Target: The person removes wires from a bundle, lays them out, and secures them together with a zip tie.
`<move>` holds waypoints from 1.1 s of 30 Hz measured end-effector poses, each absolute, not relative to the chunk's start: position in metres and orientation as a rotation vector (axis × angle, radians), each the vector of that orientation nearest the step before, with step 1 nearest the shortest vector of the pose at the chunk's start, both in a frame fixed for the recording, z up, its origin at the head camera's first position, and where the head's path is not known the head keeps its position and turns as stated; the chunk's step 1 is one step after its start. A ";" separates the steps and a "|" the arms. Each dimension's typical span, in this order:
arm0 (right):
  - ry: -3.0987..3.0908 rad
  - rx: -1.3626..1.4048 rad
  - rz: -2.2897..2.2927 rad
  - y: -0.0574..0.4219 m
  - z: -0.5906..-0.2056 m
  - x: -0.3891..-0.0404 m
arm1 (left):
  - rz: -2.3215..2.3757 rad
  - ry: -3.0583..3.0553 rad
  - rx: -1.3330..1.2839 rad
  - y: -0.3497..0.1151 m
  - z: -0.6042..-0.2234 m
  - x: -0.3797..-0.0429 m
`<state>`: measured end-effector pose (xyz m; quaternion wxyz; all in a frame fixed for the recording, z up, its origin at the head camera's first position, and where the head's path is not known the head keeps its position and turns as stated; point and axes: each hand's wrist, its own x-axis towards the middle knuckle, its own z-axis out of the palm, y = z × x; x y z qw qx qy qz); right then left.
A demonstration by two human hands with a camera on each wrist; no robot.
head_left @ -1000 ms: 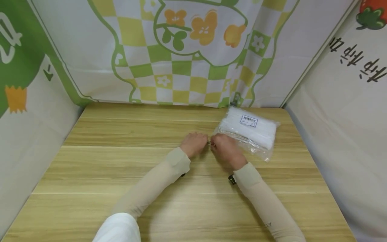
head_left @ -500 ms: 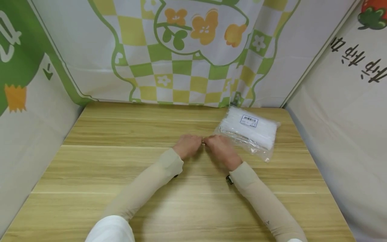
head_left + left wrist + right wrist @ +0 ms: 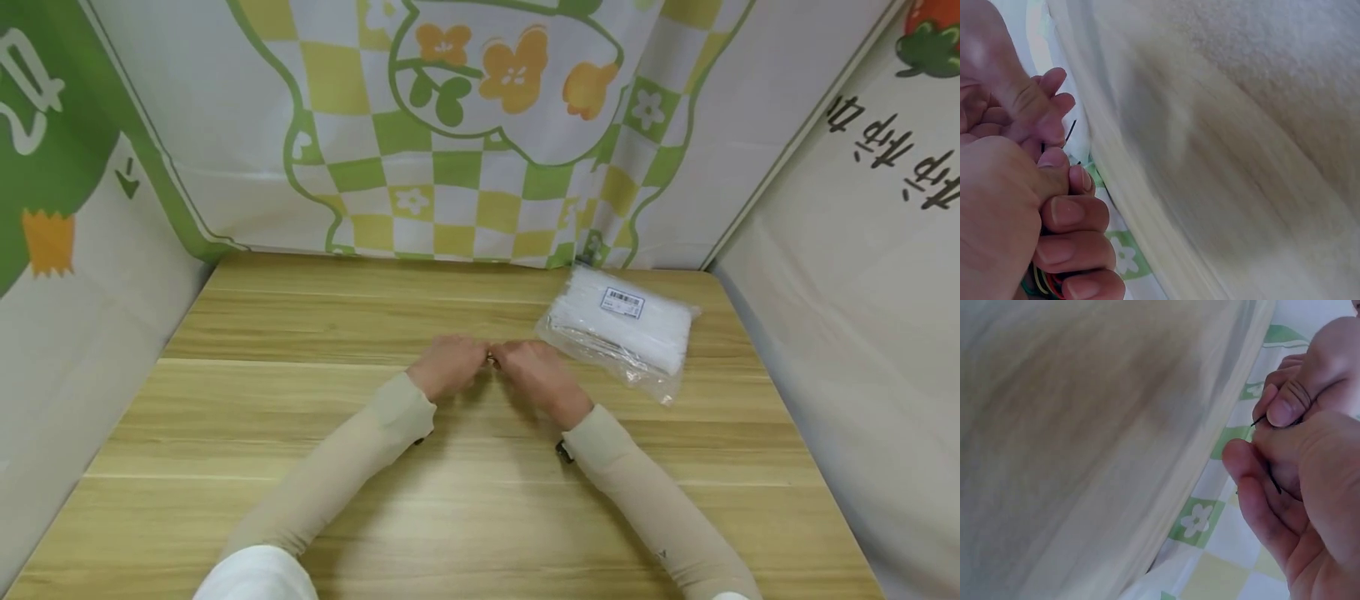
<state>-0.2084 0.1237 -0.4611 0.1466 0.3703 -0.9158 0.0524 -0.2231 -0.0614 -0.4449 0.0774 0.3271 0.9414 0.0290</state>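
Note:
In the head view my left hand [image 3: 450, 367] and right hand [image 3: 536, 377] meet over the middle of the table, thumbs and fingertips close together. A bundle of thin coloured cords [image 3: 1041, 281], showing green, yellow and red, lies inside the curled fingers of my left hand; most of it is hidden. Between the two hands runs a thin black strand [image 3: 1070, 130], its short end sticking out past the fingertips. The thumb and forefinger of my right hand pinch at this strand. Another black length [image 3: 1274, 480] crosses my right fingers in the right wrist view.
Right of the hands, a clear plastic bag [image 3: 626, 325] of white contents with a barcode label lies near the back of the wood-grain table [image 3: 300, 317]. A patterned curtain [image 3: 450, 192] hangs behind the table's back edge, with fabric walls at both sides.
Both hands have shifted left together, away from the plastic bag, and their fingertips have drawn closer. The bag has stayed in place on the table.

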 end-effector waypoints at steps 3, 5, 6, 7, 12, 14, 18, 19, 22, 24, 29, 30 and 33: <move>-2.598 1.063 0.098 0.119 -0.461 -0.207 | 0.065 2.813 0.990 -0.065 -0.443 -0.222; -2.580 1.063 0.055 0.117 -0.461 -0.206 | 0.063 2.821 0.999 -0.068 -0.443 -0.221; -2.576 1.064 0.033 0.117 -0.461 -0.206 | 0.063 2.821 1.000 -0.069 -0.443 -0.220; -2.572 1.066 0.016 0.116 -0.461 -0.206 | 0.068 2.824 1.002 -0.070 -0.444 -0.220; -2.570 1.093 -0.038 0.116 -0.460 -0.205 | 0.101 2.835 1.000 -0.076 -0.444 -0.217; -2.565 1.109 -0.022 0.116 -0.458 -0.205 | 0.116 2.833 0.997 -0.078 -0.443 -0.216; -2.543 1.136 0.035 0.117 -0.454 -0.206 | 0.146 2.813 0.985 -0.082 -0.442 -0.215; -2.539 1.138 0.046 0.118 -0.453 -0.206 | 0.148 2.808 0.982 -0.084 -0.441 -0.215; -2.541 1.138 0.080 0.119 -0.452 -0.207 | 0.168 2.791 0.982 -0.088 -0.439 -0.214; -2.550 1.133 0.103 0.120 -0.452 -0.208 | 0.183 2.784 0.986 -0.092 -0.438 -0.213; -2.567 1.119 0.156 0.124 -0.450 -0.209 | 0.211 2.793 0.997 -0.104 -0.438 -0.213; -2.567 1.117 0.159 0.126 -0.450 -0.209 | 0.213 2.796 0.993 -0.107 -0.438 -0.212; -2.547 1.099 0.183 0.133 -0.451 -0.210 | 0.220 2.785 0.949 -0.120 -0.439 -0.211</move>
